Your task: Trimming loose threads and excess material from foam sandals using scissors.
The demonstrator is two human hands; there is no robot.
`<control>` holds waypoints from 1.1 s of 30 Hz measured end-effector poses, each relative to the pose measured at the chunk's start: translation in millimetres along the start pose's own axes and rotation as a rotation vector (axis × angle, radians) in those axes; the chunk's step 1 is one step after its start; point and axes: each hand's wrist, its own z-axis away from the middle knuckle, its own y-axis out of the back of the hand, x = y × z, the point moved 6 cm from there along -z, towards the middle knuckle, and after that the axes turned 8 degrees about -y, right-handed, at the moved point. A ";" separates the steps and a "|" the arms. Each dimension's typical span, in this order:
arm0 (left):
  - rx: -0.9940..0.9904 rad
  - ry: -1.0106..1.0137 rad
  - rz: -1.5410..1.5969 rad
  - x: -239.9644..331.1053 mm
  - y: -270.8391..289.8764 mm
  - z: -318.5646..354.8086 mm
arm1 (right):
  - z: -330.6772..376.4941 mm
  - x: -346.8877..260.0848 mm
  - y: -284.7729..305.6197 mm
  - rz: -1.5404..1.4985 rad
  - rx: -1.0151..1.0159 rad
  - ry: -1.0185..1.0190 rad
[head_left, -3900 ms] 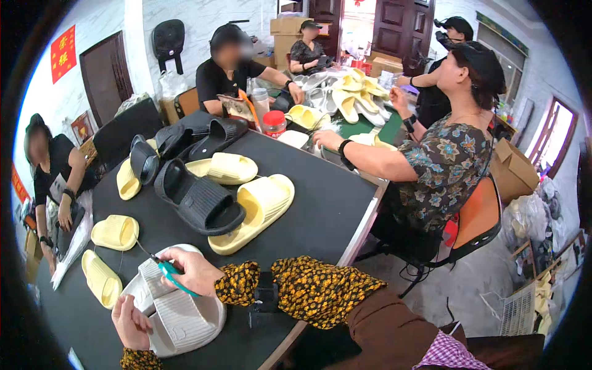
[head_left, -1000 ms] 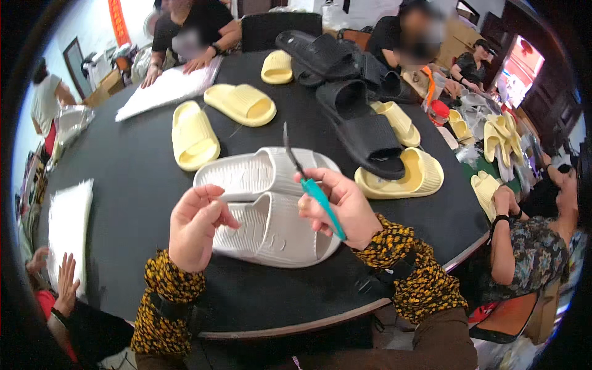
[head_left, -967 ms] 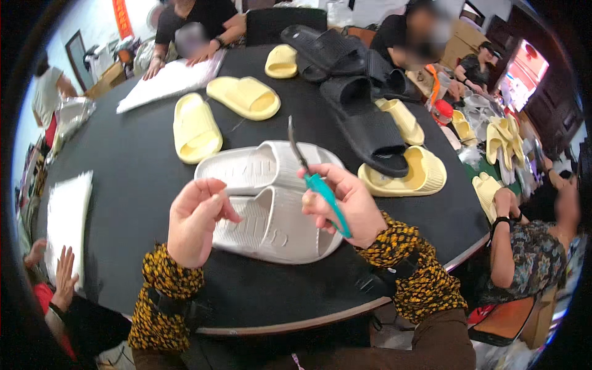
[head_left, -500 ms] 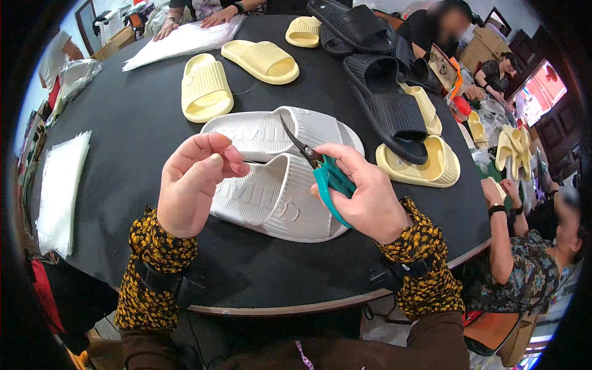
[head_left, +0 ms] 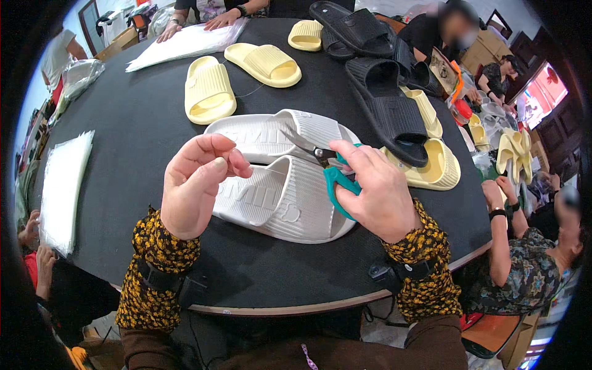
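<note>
Teal-handled scissors (head_left: 322, 154) are gripped in the R hand (head_left: 379, 191), blades parted over the pair of white slippers (head_left: 302, 206), which lie side by side on the black table (head_left: 277, 271). The L hand's (head_left: 197, 185) thumb & fingertips are drawn close together at the slippers' left end; whether a fine thread is pinched there can't be told. For a clean snip, any loose end is prob. best held taut, w/ blade tips angled off the slippers & clear of fingertips.
</note>
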 end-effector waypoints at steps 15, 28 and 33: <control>-0.147 -0.058 -0.189 10.6 -20.2 5.3 | 6.5 -22.1 6.1 0.348 0.104 0.212; -0.141 0.063 -0.307 -0.5 -21.1 8.5 | 11.3 -18.6 1.7 0.306 0.077 0.206; -0.069 0.108 -0.298 -6.3 -4.9 4.2 | 4.0 -15.2 -3.0 0.198 0.069 0.167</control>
